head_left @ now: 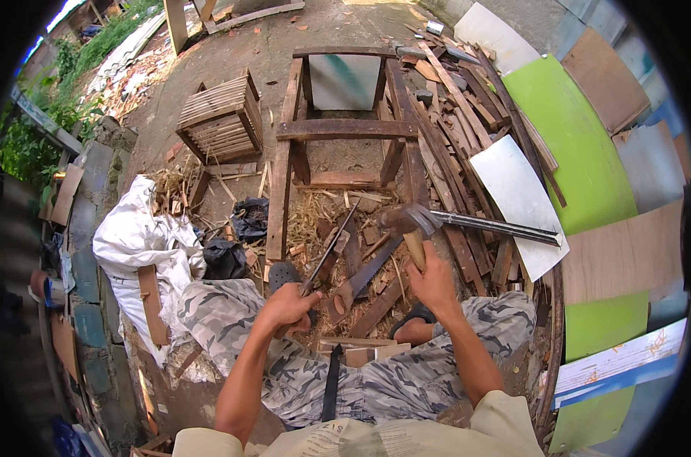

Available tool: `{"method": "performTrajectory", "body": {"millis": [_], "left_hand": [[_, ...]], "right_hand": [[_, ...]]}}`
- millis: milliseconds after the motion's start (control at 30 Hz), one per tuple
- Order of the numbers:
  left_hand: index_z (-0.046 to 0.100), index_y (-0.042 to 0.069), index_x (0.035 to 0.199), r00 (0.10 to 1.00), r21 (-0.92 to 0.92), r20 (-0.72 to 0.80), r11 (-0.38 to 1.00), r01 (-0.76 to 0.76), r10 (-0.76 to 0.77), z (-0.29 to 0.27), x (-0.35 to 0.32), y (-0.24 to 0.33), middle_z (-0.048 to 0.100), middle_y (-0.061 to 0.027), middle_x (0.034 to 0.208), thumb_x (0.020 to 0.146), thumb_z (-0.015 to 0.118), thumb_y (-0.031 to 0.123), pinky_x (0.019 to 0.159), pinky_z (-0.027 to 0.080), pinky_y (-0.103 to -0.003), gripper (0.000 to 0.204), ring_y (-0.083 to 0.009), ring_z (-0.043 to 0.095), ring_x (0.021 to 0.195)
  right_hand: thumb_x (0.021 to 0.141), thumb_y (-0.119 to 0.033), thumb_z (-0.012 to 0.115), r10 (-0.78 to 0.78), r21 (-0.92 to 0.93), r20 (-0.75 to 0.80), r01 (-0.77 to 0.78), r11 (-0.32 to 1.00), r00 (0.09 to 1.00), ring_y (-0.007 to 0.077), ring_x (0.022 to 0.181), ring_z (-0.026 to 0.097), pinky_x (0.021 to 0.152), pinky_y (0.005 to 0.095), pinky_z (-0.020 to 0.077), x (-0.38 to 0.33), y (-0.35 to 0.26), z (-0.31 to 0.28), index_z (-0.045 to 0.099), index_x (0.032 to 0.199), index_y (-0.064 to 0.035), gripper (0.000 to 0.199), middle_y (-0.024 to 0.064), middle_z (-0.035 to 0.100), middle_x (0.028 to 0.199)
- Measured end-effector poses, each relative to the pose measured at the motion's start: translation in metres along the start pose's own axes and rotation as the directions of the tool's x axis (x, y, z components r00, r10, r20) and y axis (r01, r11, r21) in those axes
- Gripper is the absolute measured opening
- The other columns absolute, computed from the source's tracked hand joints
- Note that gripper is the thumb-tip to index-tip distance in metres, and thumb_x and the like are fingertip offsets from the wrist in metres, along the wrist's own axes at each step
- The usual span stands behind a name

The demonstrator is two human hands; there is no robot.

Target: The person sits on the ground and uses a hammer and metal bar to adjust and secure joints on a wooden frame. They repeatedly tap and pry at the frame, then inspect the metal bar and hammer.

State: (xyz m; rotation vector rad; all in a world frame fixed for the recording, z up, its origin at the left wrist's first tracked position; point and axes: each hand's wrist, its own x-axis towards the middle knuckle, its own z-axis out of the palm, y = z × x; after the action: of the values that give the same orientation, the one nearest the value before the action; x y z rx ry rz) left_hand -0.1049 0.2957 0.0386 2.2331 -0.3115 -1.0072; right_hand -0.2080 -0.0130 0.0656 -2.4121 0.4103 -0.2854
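Note:
My right hand (432, 283) is closed round the wooden handle of a hammer (411, 221), its head raised over the scraps in front of me. In my left hand (287, 306) is a long, thin, dark tool (332, 245), slanting up and away; whether it is a file, a chisel or a blade seen edge-on I cannot tell. Between my hands a handsaw (368, 273) lies on the wood scraps, its wooden grip towards me. Beyond it stands a dark wooden frame (347, 129) with crossbars, apart from both hands.
A slatted wooden crate (222, 122) sits at far left. White sacking (143, 236) and black plastic (225, 259) lie nearer. To the right are piled wood strips (456, 171), a metal bar (505, 227), a white sheet (519, 202) and green panels (582, 152).

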Motion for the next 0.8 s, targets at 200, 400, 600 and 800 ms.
{"method": "performTrajectory", "body": {"millis": [200,400,600,800], "left_hand": [[0.068,0.002,0.093,0.996,0.099,-0.015,0.991,0.086,-0.085,0.023,-0.024,0.037,0.065,-0.0057,0.061,0.090,0.072,0.036,0.059,0.049,-0.034,0.034,-0.0150,0.063,0.061],[0.068,0.002,0.095,0.992,-0.067,-0.040,0.990,0.120,-0.123,0.019,-0.047,0.039,0.069,-0.0042,0.073,0.095,0.068,0.033,0.053,0.047,-0.031,0.031,-0.0121,0.059,0.057],[0.068,-0.004,0.114,0.997,-0.081,-0.059,0.996,0.036,-0.041,0.014,-0.042,0.055,0.065,-0.0195,0.065,0.089,0.069,0.051,0.073,0.051,-0.044,0.060,-0.0340,0.069,0.071],[0.065,-0.003,0.107,0.991,-0.030,0.011,0.990,0.135,-0.134,0.008,-0.029,0.079,0.067,-0.0253,0.076,0.092,0.064,0.056,0.071,0.051,-0.047,0.061,-0.0437,0.067,0.074]], "right_hand": [[0.096,-0.021,0.068,0.050,0.246,-0.147,-0.013,0.969,0.988,0.0265,0.057,0.063,0.055,0.0382,0.0470,-0.001,-0.015,-0.012,0.057,0.106,0.0006,0.026,0.0175,0.062,0.070],[0.095,-0.027,0.071,0.173,0.308,-0.217,-0.101,0.946,0.961,0.0199,0.062,0.060,0.059,0.0359,0.0476,-0.021,0.011,0.004,0.061,0.100,0.0004,0.030,0.0118,0.063,0.072],[0.094,-0.031,0.073,0.293,0.366,-0.076,-0.246,0.898,0.953,0.0214,0.066,0.057,0.064,0.0358,0.0480,-0.022,0.008,0.015,0.062,0.098,0.0001,0.034,0.0120,0.063,0.076],[0.094,-0.032,0.073,0.265,0.366,-0.080,-0.219,0.905,0.961,0.0226,0.070,0.057,0.067,0.0369,0.0485,-0.023,0.003,0.026,0.061,0.099,0.0006,0.035,0.0142,0.063,0.080]]}}
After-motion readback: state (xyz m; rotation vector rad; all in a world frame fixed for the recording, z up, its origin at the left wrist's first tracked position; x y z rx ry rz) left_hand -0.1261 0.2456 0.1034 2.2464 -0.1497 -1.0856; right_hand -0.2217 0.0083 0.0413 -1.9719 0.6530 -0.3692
